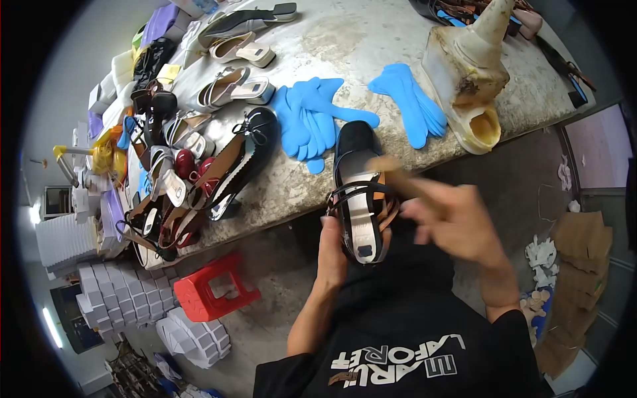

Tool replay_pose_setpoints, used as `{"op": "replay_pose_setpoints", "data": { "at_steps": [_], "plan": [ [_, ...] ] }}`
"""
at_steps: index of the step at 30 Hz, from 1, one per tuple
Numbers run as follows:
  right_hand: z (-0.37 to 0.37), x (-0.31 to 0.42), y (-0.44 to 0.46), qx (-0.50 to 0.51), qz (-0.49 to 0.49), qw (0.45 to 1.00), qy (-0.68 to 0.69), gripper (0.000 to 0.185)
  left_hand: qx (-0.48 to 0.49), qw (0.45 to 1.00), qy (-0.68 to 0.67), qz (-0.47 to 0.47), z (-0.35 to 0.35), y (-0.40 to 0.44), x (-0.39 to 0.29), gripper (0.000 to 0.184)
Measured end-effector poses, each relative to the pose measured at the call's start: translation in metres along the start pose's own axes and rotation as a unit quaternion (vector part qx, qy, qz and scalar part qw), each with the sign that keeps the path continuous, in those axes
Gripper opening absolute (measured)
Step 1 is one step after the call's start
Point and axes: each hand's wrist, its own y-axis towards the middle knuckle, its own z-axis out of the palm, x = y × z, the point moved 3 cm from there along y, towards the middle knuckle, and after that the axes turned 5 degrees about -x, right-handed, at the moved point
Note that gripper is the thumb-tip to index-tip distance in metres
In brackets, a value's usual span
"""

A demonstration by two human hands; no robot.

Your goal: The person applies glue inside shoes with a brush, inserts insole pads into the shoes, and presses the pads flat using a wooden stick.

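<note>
My left hand is closed around the side of a black strappy shoe, held toe-away at the table's front edge. The shoe's pale inner sole shows, with a dark label at the heel. A tan brush, smeared by motion, is gripped in my right hand. Its head is over the shoe's opening; whether it touches the inside I cannot tell. Just beyond the shoe lies a fanned pile of blue insoles. A second stack of blue insoles lies to its right.
A stained whitish pot with a cone top stands at the table's right edge. Assorted shoes crowd the left side. Below are a red stool and stacked white boxes. Brown cardboard lies at right.
</note>
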Motion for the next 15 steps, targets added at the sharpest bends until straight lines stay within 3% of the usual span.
{"op": "replay_pose_setpoints", "data": {
  "at_steps": [1,2,3,5,6,7,9,10,11,12,14,15],
  "plan": [
    [-0.023,-0.003,-0.018,-0.098,-0.086,0.991,0.040,0.044,-0.043,0.968,0.203,0.139,0.003,0.002,-0.008,0.072],
    [-0.052,-0.009,-0.037,-0.195,-0.171,0.963,0.076,0.058,-0.011,0.974,0.186,0.128,0.000,0.000,-0.008,0.071],
    [-0.077,-0.002,-0.046,-0.318,-0.225,0.921,0.009,0.069,0.022,0.979,0.170,0.114,-0.002,-0.002,-0.007,0.078],
    [-0.128,-0.002,-0.080,-0.442,-0.211,0.870,-0.055,0.084,0.031,0.979,0.159,0.121,0.006,-0.002,-0.006,0.090],
    [-0.150,-0.011,-0.103,-0.448,-0.144,0.881,-0.048,0.088,0.032,0.984,0.137,0.111,0.008,-0.003,-0.004,0.096],
    [-0.157,-0.016,-0.108,-0.366,-0.202,0.908,0.027,0.077,0.032,0.988,0.115,0.102,0.011,-0.003,-0.001,0.103],
    [-0.151,-0.014,-0.101,-0.375,-0.190,0.906,-0.035,0.070,0.014,0.993,0.086,0.077,0.018,-0.004,-0.001,0.110],
    [-0.144,-0.010,-0.092,-0.373,-0.177,0.907,-0.085,0.063,-0.003,0.992,0.099,0.075,0.026,-0.008,-0.011,0.112],
    [-0.138,0.000,-0.081,-0.382,-0.151,0.911,-0.028,0.044,-0.015,0.995,0.078,0.057,0.028,-0.008,-0.012,0.106],
    [-0.134,0.003,-0.069,-0.389,-0.158,0.903,-0.093,0.047,-0.010,0.991,0.108,0.080,0.020,-0.008,-0.009,0.103],
    [-0.141,0.000,-0.043,-0.347,-0.185,0.914,-0.103,0.033,-0.004,0.991,0.118,0.068,0.008,-0.006,-0.005,0.104],
    [-0.142,-0.003,-0.026,-0.342,-0.135,0.923,-0.113,0.029,-0.001,0.990,0.120,0.067,0.005,-0.006,-0.004,0.104]
  ]
}}
